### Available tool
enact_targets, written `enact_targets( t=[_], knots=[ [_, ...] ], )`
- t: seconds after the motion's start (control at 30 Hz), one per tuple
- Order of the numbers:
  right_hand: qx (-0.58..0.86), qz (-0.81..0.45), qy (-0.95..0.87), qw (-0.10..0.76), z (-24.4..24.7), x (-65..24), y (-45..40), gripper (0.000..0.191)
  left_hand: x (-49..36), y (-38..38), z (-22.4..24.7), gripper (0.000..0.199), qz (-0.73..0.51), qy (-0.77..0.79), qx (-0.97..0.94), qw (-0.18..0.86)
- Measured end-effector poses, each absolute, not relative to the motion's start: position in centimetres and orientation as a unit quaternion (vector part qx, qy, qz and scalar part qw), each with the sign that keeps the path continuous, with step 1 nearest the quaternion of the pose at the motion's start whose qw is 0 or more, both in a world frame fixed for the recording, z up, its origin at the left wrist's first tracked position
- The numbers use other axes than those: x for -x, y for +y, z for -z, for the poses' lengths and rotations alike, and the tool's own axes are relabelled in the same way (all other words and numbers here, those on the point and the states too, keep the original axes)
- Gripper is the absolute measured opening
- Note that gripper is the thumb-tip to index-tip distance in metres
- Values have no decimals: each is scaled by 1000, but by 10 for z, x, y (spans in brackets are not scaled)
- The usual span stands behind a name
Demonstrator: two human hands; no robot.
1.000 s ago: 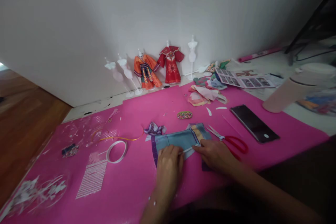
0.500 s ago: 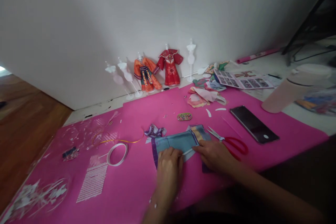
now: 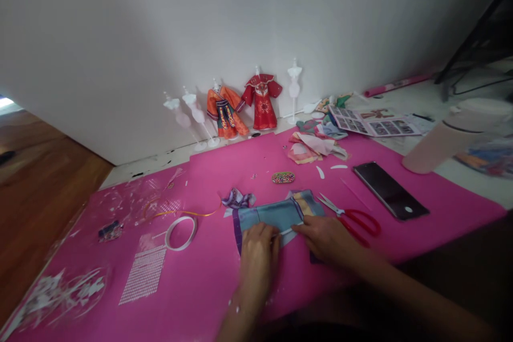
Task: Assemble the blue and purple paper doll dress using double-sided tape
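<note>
A teal doll-clothes fabric piece [image 3: 276,215] with a purple border and a yellow panel lies flat in front of me. A narrow white strip [image 3: 287,231], like tape, runs along its near edge between my hands. My left hand [image 3: 257,250] is closed, its fingertips pressing the fabric at the strip's left end; the thumb side is partly hidden. My right hand [image 3: 324,234] is closed in a pinch at the strip's right end. Red-handled scissors [image 3: 348,215] lie partly open just beyond the right hand. A purple patterned cloth scrap [image 3: 237,199] touches the fabric's upper left.
On the pink mat [image 3: 208,283] lie a white tape roll [image 3: 194,234], a sheet of small beads [image 3: 143,273], a phone [image 3: 389,190] and a colourful speckled oval case [image 3: 282,177]. Dressed and bare mini mannequins [image 3: 262,101] stand along the wall. A pale tumbler [image 3: 435,144] stands at right.
The whole view has shifted slightly, with objects a little further right. Both hands stay on the fabric and strip, with barely any visible movement.
</note>
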State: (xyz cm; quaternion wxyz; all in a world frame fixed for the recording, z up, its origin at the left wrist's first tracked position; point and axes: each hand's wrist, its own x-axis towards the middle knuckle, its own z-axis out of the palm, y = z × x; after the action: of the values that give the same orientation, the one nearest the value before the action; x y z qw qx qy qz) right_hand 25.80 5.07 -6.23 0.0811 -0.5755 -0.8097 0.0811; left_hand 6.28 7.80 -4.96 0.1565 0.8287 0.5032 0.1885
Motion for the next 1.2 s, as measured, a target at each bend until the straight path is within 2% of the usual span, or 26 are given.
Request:
enact_targets(
  t=[0.23,0.7,1.2],
  knots=[
    [572,-68,-813,77,64,-257,49,30,-63,80,51,14,-184,503,-831,151],
    [568,-83,-813,96,64,-253,50,39,-62,78,50,14,-175,501,-836,141],
    [558,-94,-822,63,62,-249,50,39,-62,75,48,13,-173,503,-835,144]
  ],
)
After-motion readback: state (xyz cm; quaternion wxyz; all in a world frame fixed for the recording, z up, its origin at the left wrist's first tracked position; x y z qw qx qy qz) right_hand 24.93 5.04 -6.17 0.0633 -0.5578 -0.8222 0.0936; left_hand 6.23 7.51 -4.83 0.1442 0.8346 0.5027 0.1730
